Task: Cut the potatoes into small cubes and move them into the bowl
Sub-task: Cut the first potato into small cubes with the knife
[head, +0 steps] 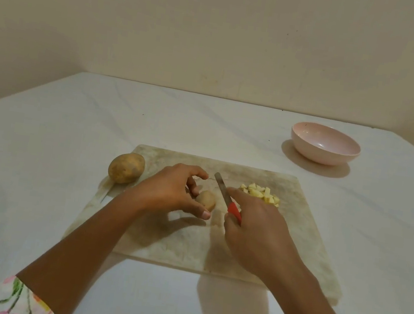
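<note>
Left hand (177,190) curls over potato piece (206,199) near cutting board (295,238) centre, thumb at near side, fingers behind, pinning it to board. Right hand (256,233) grips red-handled knife (226,199), index finger stretched along blade; blade angles up-left, just beside piece, contact unclear. Pile of diced potato cubes (262,194) sits on board beyond right hand. Whole potato (126,168) rests at board's left edge. Pink bowl (324,144) stands on white table (40,160), far right, well apart from board. Floral sleeve (13,300) on left arm.
</note>
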